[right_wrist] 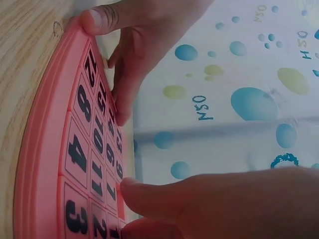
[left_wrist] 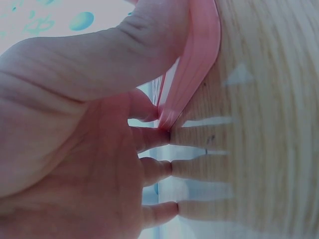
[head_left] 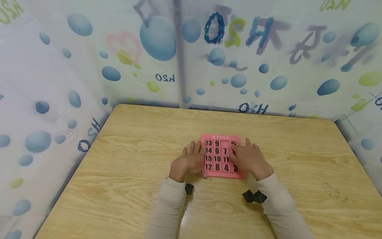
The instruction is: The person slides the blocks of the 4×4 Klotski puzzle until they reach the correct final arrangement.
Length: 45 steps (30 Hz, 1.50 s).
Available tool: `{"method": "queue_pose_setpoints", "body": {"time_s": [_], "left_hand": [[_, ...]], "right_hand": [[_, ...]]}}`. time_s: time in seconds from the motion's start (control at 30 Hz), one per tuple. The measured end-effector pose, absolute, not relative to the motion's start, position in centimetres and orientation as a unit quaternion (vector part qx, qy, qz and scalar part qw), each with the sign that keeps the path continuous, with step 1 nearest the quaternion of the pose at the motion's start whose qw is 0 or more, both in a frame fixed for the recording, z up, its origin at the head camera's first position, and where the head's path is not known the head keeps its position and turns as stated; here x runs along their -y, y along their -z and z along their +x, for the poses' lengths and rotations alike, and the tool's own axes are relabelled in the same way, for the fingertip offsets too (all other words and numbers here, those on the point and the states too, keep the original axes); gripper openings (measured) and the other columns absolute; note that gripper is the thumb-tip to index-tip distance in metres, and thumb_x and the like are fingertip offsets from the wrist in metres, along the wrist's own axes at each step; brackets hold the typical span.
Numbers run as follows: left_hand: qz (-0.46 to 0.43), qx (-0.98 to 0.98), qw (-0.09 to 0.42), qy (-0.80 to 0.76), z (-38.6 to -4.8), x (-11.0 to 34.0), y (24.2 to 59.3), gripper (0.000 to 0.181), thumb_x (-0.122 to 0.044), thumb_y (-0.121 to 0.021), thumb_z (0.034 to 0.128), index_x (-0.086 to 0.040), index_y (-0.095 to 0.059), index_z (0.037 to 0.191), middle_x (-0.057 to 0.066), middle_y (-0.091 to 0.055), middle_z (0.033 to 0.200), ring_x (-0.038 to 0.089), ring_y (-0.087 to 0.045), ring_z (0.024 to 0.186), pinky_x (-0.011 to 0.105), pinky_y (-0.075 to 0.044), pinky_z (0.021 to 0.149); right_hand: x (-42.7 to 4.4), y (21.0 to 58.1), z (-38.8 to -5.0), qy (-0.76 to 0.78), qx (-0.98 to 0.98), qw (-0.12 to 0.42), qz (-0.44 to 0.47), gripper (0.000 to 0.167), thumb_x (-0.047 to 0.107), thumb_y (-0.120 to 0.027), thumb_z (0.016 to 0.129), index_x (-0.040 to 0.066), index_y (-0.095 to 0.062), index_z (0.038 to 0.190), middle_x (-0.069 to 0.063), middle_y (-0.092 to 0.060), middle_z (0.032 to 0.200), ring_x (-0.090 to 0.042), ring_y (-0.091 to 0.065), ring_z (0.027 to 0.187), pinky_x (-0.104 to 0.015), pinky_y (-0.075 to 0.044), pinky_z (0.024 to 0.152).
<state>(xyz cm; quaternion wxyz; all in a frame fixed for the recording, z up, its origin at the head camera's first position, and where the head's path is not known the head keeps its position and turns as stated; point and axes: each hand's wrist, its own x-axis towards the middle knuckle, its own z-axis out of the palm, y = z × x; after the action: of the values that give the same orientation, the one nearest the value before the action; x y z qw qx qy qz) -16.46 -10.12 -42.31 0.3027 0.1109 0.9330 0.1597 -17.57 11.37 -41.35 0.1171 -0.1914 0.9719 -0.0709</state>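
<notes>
A pink number sliding puzzle (head_left: 217,158) lies flat on the wooden table, its black-numbered tiles in a square grid. One slot in the top row is vacant, between the 9 and the 5. At the puzzle's left side, my left hand (head_left: 189,161) holds the frame, thumb at the near left corner and fingers along the left edge. Over the right columns, my right hand (head_left: 250,159) touches the tiles with its thumb (right_wrist: 144,196) and a fingertip, covering some numbers. In the left wrist view, the puzzle's pink side (left_wrist: 192,64) shows beside the thumb.
The wooden table (head_left: 134,149) extends around the puzzle on all sides. Behind it and to the left hang pale wall coverings (head_left: 128,86) with blue and green bubble prints. Black pieces (head_left: 253,196) sit at the cuffs of both sleeves.
</notes>
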Motion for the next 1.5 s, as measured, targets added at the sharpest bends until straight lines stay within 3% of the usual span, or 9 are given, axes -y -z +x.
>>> {"method": "queue_pose_setpoints", "body": {"time_s": [0.5, 0.73, 1.5], "left_hand": [[0.111, -0.935, 0.301, -0.153, -16.5, 10.0, 42.3, 0.119, -0.039, -0.080, 0.0791, -0.010, 0.002, 0.160, 0.011, 0.011, 0.167, 0.031, 0.014, 0.152, 0.052, 0.000, 0.123], [0.111, -0.935, 0.300, -0.151, -16.4, 10.0, 42.3, 0.119, -0.040, -0.080, 0.0793, -0.009, 0.002, 0.160, 0.011, 0.011, 0.167, 0.031, 0.013, 0.153, 0.052, 0.000, 0.124], [0.114, -0.934, 0.303, -0.151, -16.5, 10.2, 42.2, 0.117, -0.041, -0.078, 0.0804, -0.009, 0.001, 0.160, 0.012, 0.011, 0.166, 0.031, 0.014, 0.152, 0.052, 0.000, 0.123]], "right_hand": [[-10.5, 41.6, -17.4, 0.044, -0.971, 0.103, -0.209, 0.045, 0.034, -0.055, 0.101, 0.003, -0.060, 0.134, -0.023, -0.051, 0.145, -0.054, -0.037, 0.136, -0.067, -0.037, 0.103], [-10.3, 42.1, -17.4, 0.048, -0.971, 0.101, -0.211, 0.049, 0.031, -0.056, 0.100, 0.003, -0.055, 0.140, -0.021, -0.050, 0.147, -0.054, -0.035, 0.137, -0.066, -0.038, 0.103], [-9.7, 42.5, -17.2, 0.052, -0.969, 0.083, -0.229, 0.050, 0.035, -0.056, 0.101, 0.004, -0.057, 0.139, -0.020, -0.051, 0.147, -0.051, -0.041, 0.135, -0.065, -0.040, 0.103]]}}
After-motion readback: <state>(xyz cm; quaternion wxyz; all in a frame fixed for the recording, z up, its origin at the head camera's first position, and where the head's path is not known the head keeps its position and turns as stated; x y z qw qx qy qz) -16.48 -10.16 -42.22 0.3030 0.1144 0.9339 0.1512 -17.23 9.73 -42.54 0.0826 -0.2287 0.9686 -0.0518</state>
